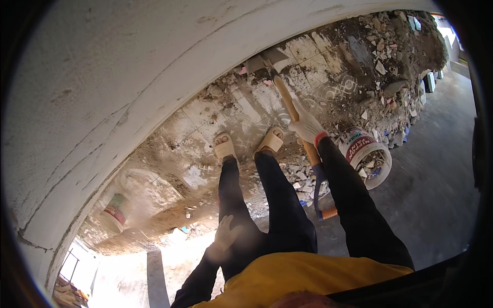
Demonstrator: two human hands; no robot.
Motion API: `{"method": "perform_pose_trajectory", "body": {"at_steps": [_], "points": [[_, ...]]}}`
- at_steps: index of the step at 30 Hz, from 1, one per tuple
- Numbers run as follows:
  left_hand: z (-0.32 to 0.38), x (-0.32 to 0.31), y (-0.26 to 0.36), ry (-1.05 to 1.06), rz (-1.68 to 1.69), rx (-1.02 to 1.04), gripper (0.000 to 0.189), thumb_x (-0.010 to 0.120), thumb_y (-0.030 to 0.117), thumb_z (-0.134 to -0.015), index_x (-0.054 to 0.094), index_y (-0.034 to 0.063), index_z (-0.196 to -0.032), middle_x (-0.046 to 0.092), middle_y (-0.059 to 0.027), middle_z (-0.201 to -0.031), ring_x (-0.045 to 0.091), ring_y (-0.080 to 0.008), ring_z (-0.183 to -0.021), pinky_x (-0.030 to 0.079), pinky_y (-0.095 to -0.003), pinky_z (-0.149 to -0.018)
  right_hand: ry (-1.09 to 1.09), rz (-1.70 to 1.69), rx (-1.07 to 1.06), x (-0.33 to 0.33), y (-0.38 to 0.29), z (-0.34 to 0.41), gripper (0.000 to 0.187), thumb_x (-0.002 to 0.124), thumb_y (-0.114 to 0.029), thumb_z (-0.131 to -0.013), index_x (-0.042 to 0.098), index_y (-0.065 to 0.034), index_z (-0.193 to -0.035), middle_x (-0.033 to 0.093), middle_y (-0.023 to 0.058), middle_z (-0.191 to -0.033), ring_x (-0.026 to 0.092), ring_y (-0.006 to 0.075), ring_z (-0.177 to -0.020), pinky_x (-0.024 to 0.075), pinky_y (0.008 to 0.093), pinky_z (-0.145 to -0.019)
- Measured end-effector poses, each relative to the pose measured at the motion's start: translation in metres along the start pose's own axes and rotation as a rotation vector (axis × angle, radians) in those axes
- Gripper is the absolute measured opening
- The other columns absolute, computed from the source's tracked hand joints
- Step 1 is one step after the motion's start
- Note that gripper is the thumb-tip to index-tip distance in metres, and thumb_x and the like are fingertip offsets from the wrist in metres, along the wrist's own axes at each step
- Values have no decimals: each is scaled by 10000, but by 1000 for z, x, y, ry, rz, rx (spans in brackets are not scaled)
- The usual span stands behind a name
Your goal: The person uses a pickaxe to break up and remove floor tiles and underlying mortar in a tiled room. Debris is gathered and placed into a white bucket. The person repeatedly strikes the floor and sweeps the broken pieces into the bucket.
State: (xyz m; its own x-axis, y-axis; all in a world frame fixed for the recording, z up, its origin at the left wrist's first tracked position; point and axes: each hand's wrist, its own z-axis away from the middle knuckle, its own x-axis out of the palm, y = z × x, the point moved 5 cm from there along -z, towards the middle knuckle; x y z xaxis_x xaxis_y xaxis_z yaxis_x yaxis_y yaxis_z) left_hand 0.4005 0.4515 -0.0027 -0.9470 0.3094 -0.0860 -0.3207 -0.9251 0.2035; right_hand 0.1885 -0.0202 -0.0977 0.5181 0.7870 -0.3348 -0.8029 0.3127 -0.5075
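My right hand [308, 125], in a pale knitted glove with a red cuff, is closed around the wooden shaft of a shovel [285, 95]. The shovel's metal blade [271, 61] lies on the dirty tile floor against the foot of the wall. Its dark D-shaped handle with an orange grip [329, 213] points back beside my right leg. My left hand [227, 233], gloved too, holds nothing and is at my left thigh with fingers extended; glare blurs it partly.
A white Nippon Paint bucket [380, 175] with rubble inside stands right of my right forearm. Broken tile and soil are heaped [400, 73] at upper right. Another paint bucket [114, 215] is at lower left. A cracked white wall [127, 84] runs along the left.
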Motion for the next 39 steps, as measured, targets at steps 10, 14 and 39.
{"method": "perform_pose_trajectory", "body": {"at_steps": [10,14,39], "points": [[-15,15,-17,-4,-24,-15,931,750,524,-922,434,46,-1656,280,-282,-1756,280,-417,-1634,280,-464,-1319,123,314,-10,19,60,-36,879,669,-343,-1022,185,-106,-1717,722,313,-1177,744,476,-960,559,548,-807],[-18,14,-21,-14,-35,13,942,754,525,-912,433,44,-1655,285,-283,-1754,288,-423,-1629,286,-465,-1316,96,392,49,13,79,19,851,661,-348,-1003,230,-123,-1702,712,320,-1211,728,485,-1013,552,547,-842],[-23,20,-49,74,38,125,871,790,480,-928,502,-31,-1572,395,-340,-1660,344,-481,-1570,316,-498,-1290,40,386,-44,60,40,-4,731,627,-392,-1031,328,-97,-1629,719,291,-1067,718,489,-981,542,539,-843]]}}
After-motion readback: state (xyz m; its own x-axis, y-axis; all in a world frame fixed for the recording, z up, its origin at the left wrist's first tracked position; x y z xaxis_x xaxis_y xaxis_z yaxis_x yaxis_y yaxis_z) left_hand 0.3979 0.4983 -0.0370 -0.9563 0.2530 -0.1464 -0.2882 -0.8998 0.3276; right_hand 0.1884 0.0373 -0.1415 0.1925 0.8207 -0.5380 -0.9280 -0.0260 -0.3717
